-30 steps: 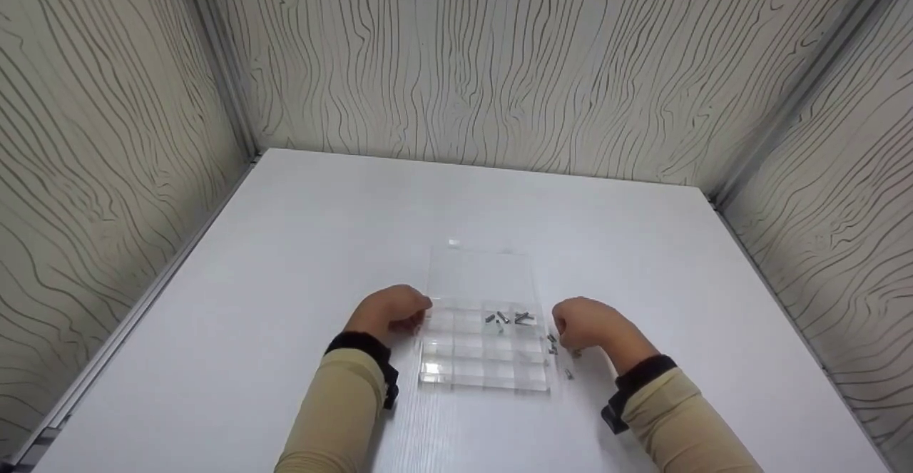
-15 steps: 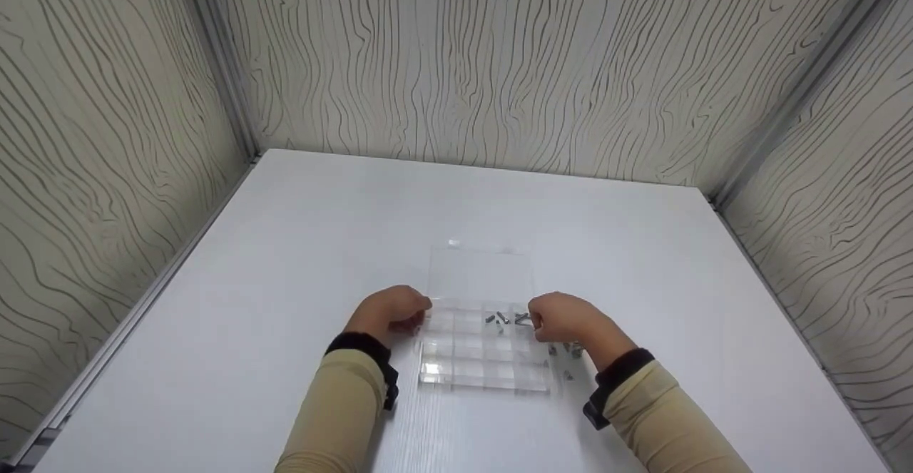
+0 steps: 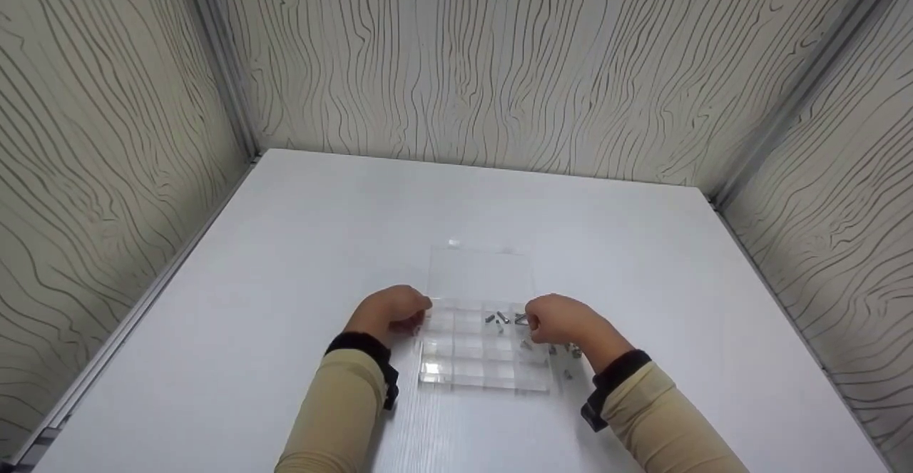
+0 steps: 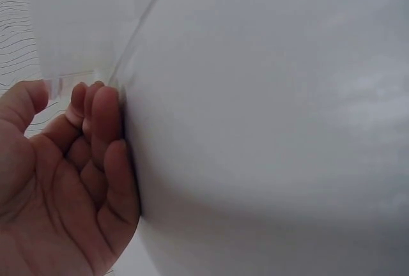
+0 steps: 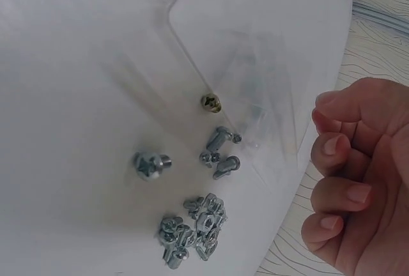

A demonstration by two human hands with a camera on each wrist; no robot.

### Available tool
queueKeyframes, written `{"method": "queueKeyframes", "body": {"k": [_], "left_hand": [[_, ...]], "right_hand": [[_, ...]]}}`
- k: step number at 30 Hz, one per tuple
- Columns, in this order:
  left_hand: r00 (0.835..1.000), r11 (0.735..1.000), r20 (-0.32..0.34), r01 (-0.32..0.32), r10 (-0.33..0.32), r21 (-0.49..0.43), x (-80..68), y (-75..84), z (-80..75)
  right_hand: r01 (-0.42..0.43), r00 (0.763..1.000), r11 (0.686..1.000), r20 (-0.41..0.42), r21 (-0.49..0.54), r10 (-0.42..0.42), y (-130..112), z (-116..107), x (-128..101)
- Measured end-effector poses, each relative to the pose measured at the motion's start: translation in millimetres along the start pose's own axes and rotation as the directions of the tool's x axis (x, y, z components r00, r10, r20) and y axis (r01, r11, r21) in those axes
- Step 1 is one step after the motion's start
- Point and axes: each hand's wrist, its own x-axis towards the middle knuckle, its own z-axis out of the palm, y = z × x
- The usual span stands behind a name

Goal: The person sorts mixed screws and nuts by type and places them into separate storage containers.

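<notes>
A clear compartment box (image 3: 471, 366) lies on the white table with its lid (image 3: 481, 273) folded open behind it. Several small grey screws (image 3: 503, 318) sit in a back compartment. My left hand (image 3: 392, 311) holds the box's left edge, its curled fingers (image 4: 102, 135) against the clear plastic. My right hand (image 3: 560, 319) hovers over the box's back right corner with curled fingers (image 5: 348, 161); no screw shows between them. Loose screws (image 3: 570, 352) lie on the table just right of the box, seen closer as a pile of screws (image 5: 192, 228).
A brass screw (image 5: 211, 102) and a larger pan-head screw (image 5: 150, 164) lie apart from the pile. Wood-grain walls (image 3: 456, 59) close in the table on three sides. The table's far half (image 3: 463, 202) is bare white.
My right hand has moved left from the loose screws to above the box's back right compartments. The left hand and the box have stayed put.
</notes>
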Motion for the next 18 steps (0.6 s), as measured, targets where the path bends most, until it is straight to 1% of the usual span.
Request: {"method": "queueKeyframes", "body": {"k": [5, 11, 18], "left_hand": [[1.000, 1.000, 0.001, 0.009, -0.009, 0.003, -0.3, 0.3, 0.3], [1.000, 1.000, 0.012, 0.006, -0.006, 0.021, -1.0, 1.3, 0.6], [1.000, 1.000, 0.005, 0.003, -0.003, 0.025, -0.1, 1.5, 0.6]], "right_hand": [[0.002, 1.000, 1.000, -0.009, 0.017, -0.001, 7, -3, -2], [0.029, 0.998, 0.999, -0.054, 0.016, -0.028, 20, -7, -6], [-0.038, 0.997, 0.999, -0.063, 0.000, 0.038, 34, 1, -5]]}}
